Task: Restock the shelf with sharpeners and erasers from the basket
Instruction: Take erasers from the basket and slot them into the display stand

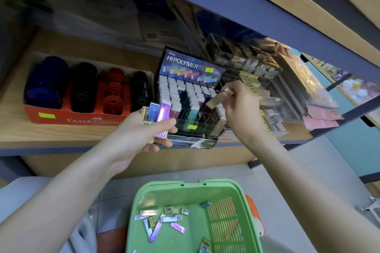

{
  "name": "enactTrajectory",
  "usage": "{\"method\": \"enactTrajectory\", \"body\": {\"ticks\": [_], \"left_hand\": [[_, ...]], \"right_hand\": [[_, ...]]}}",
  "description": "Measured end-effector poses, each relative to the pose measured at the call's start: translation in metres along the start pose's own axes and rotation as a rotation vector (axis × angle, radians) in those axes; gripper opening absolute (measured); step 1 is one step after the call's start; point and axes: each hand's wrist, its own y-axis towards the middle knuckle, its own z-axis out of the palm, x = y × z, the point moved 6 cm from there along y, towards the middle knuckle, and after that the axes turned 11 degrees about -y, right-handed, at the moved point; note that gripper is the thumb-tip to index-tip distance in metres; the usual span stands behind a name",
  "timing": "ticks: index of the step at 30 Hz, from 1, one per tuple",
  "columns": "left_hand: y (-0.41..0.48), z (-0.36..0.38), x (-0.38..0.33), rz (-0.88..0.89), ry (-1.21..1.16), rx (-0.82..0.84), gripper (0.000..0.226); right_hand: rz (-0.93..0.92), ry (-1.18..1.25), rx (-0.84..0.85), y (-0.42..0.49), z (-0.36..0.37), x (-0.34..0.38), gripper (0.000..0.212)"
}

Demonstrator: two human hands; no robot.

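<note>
My left hand (141, 131) grips a fanned bunch of wrapped erasers (157, 115), blue, purple and yellow, in front of the shelf edge. My right hand (239, 101) pinches a single eraser (214, 101) just above the slots of the Hi-Polymer eraser display (191, 80). The display holds several rows of erasers, with some slots bare at its front right. Below, the green basket (246, 195) holds several loose erasers (162, 220) on its bottom.
A red Faber-Castell box (61, 116) with blue, black and red round sharpeners sits left of the display. Clear acrylic bins (257, 72) of small items stand to the right. The wooden shelf (41, 133) has an upper board close overhead. Pink packets (322, 115) lie at the far right.
</note>
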Motion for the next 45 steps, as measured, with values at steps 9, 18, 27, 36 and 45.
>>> {"method": "enactTrajectory", "body": {"ticks": [9, 18, 27, 36, 45], "left_hand": [[0.001, 0.004, -0.001, -0.009, -0.010, 0.021, 0.018], [0.002, 0.005, -0.001, -0.014, -0.018, 0.026, 0.017], [0.003, 0.009, 0.000, -0.021, -0.013, 0.034, 0.018], [0.002, 0.011, 0.003, -0.074, -0.061, 0.047, 0.019], [-0.006, 0.028, 0.018, -0.208, 0.111, 0.273, 0.026]], "right_hand": [[-0.040, -0.185, 0.151, 0.019, 0.024, -0.012, 0.011], [-0.128, -0.338, 0.282, 0.020, 0.037, -0.004, 0.016], [-0.082, -0.424, 0.189, 0.030, 0.036, -0.001, 0.016], [-0.026, -0.289, 0.113, 0.025, 0.026, -0.002, 0.020], [0.095, 0.396, 0.478, -0.041, 0.017, 0.030, 0.010]]}}
